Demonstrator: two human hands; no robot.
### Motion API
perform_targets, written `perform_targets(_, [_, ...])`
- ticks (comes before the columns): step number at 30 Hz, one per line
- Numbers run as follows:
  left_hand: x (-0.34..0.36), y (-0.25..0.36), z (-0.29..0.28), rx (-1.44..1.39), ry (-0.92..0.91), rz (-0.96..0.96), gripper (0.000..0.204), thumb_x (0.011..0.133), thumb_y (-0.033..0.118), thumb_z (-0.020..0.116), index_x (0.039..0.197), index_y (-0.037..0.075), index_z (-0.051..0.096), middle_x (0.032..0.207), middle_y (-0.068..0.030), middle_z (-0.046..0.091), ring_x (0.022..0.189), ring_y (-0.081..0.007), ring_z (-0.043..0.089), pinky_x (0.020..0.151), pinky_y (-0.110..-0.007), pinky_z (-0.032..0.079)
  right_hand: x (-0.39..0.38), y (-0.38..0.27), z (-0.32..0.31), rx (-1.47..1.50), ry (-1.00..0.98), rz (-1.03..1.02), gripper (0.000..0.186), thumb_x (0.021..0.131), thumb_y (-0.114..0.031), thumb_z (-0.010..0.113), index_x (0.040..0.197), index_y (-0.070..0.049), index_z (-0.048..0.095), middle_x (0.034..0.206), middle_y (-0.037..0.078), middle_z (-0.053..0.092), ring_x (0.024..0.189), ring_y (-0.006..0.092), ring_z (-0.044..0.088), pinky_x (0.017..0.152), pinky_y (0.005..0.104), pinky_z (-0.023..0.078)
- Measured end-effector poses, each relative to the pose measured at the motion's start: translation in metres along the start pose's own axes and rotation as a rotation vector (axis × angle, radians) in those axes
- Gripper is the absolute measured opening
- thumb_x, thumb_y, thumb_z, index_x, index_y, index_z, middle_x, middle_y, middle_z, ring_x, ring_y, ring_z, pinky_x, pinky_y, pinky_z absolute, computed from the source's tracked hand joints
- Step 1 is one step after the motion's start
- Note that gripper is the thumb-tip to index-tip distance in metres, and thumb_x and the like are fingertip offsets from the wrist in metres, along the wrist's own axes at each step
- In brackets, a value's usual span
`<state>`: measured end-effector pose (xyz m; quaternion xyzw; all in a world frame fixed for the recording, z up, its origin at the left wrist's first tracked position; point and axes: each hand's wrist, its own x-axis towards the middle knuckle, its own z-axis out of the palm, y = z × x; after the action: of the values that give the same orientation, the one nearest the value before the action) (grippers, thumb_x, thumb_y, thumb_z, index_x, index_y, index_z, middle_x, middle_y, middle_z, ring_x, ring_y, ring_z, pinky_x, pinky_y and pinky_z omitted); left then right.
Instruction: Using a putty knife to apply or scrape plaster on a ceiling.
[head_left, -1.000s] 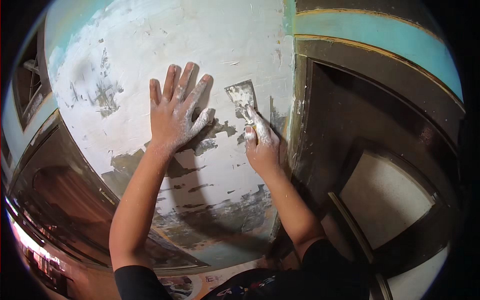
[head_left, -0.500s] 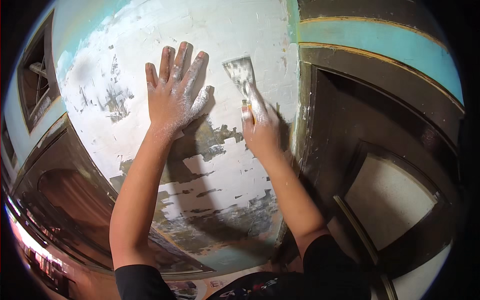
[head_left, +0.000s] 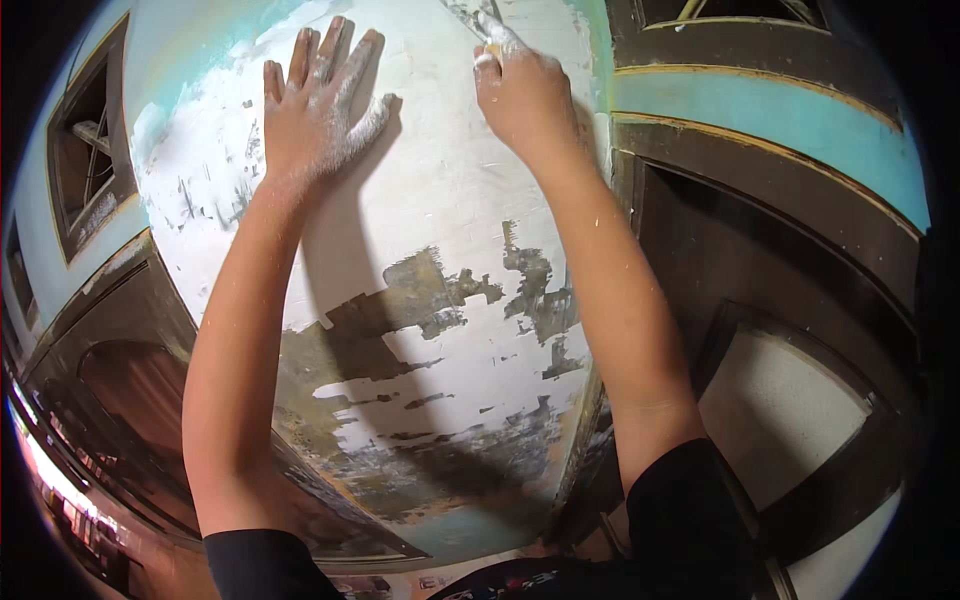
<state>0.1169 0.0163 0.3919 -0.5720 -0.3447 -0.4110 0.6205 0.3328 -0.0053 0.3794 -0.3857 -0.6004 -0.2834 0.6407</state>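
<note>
My left hand (head_left: 315, 115) lies flat against the wall (head_left: 430, 180), its fingers spread and dusted with white powder. That wall is thinly coated in white filler, with dark grey-brown patches showing through lower down. Higher up and to the right, my right hand (head_left: 525, 95) is closed around the handle of a putty knife (head_left: 470, 14). White filler smears the thumb or finger lying along the tool. The blade is cut off by the top of the picture, so its edge is hidden.
On the right stands a dark wooden door (head_left: 760, 260) in its frame, with a turquoise band (head_left: 760, 98) above. A brown door (head_left: 120, 350) and a small framed opening (head_left: 88, 135) are at the left. Turquoise paint borders the filler.
My right hand has slid the putty knife upward along the wall. My left hand, still spread on the wall, appears higher in view, and more of the lower patches shows.
</note>
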Motion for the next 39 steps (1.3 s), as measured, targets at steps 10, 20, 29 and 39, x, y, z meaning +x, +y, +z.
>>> perform_targets(10, [0.000, -0.007, 0.006, -0.023, 0.098, -0.014, 0.061, 0.087, 0.054, 0.044, 0.142, 0.032, 0.029, 0.150, 0.0014, 0.022, 0.139, -0.0261, 0.018, 0.111, -0.051, 0.013, -0.064, 0.005, -0.022, 0.037, -0.095, 0.115, 0.033, 0.089, -0.020, 0.048, 0.118, -0.005, 0.054, 0.081, 0.024, 0.061, 0.076, 0.0407, 0.060, 0.069, 0.0461, 0.048])
perform_targets(20, [-0.007, -0.003, 0.002, -0.031, -0.002, -0.049, 0.063, 0.087, 0.053, 0.046, 0.142, 0.031, 0.028, 0.151, 0.0025, 0.019, 0.139, -0.0248, 0.018, 0.111, -0.053, 0.015, -0.098, 0.031, -0.023, 0.059, 0.007, 0.083, 0.034, 0.087, -0.011, 0.049, 0.120, -0.004, 0.053, 0.091, 0.025, 0.061, 0.085, 0.0406, 0.059, 0.072, 0.0447, 0.048])
perform_targets(29, [-0.012, -0.003, 0.005, -0.031, 0.005, -0.016, 0.064, 0.086, 0.053, 0.047, 0.142, 0.031, 0.028, 0.151, 0.0022, 0.020, 0.139, -0.0250, 0.017, 0.109, -0.056, 0.017, -0.013, 0.028, -0.027, -0.084, 0.040, 0.010, 0.028, 0.088, -0.021, 0.049, 0.107, -0.002, 0.059, 0.077, 0.024, 0.061, 0.074, 0.0426, 0.059, 0.067, 0.0477, 0.048])
perform_targets(39, [-0.026, 0.061, 0.002, -0.166, -0.019, 0.058, 0.069, 0.081, 0.050, 0.055, 0.142, 0.026, 0.031, 0.151, -0.0023, 0.020, 0.139, -0.0296, 0.017, 0.106, -0.060, 0.019, -0.155, 0.056, -0.036, 0.048, -0.027, 0.171, 0.037, 0.086, -0.007, 0.052, 0.123, -0.005, 0.050, 0.105, 0.023, 0.059, 0.094, 0.0387, 0.058, 0.079, 0.0426, 0.047])
